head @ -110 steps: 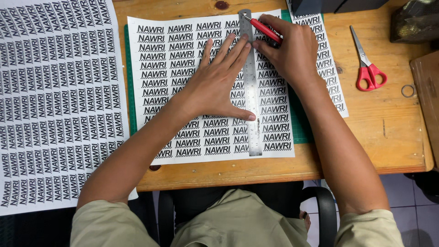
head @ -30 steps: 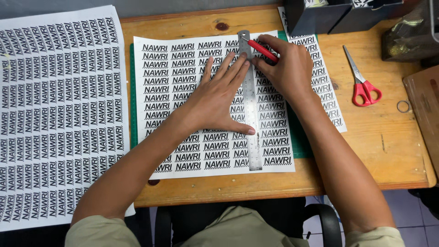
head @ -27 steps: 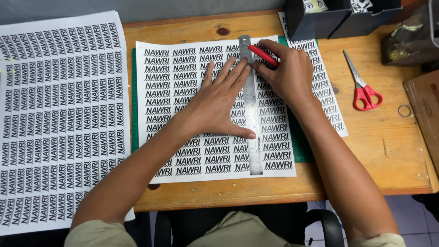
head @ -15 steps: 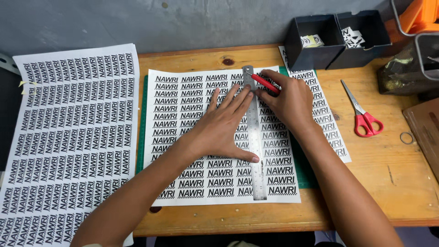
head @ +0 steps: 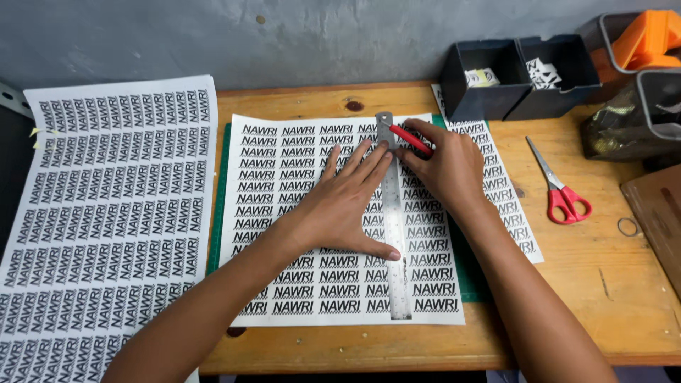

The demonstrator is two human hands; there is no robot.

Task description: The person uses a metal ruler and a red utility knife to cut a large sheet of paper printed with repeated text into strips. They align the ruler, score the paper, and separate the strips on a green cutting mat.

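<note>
A white sheet printed with rows of black labels (head: 284,213) lies on a green cutting mat (head: 216,213) on the wooden desk (head: 589,298). A steel ruler (head: 397,284) runs lengthwise down the sheet. My left hand (head: 344,206) lies flat with spread fingers, pressing the ruler and sheet down. My right hand (head: 443,170) grips a red-handled craft knife (head: 410,138), its tip at the ruler's far end, on the ruler's right edge.
A large printed sheet (head: 106,213) hangs off the desk at the left. A narrower printed strip (head: 507,191) lies right of the mat. Red-handled scissors (head: 560,191) and a metal ring (head: 627,227) sit at right. Two dark bins (head: 521,71) stand at the back.
The view has tilted up, showing the wall and bins. Both hands, the ruler and the knife keep the same places on the sheet.
</note>
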